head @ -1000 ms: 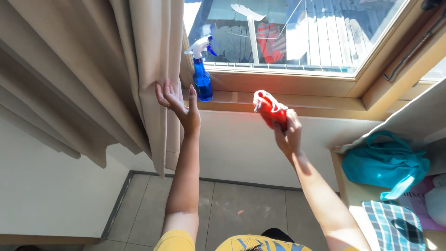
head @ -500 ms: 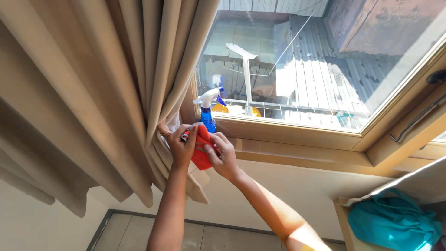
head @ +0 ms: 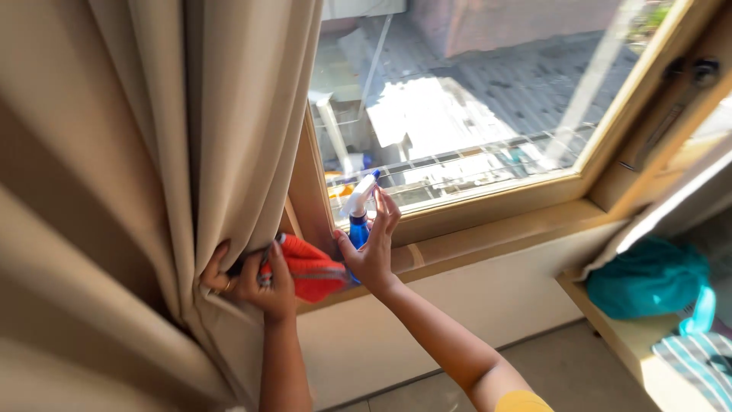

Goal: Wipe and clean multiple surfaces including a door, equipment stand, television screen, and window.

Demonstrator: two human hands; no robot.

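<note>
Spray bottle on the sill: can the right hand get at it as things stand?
Probably yes. The right hand is already open at the blue spray bottle, fingers by its white trigger head; nothing sits between. The left hand holds the red cloth and curtain.

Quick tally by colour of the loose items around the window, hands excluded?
Blue: 1, spray bottle under the right hand
Red-orange: 1, cloth in the left hand
Teal: 1, bundle on the shelf
Striped: 1, cloth
Total: 4
</note>
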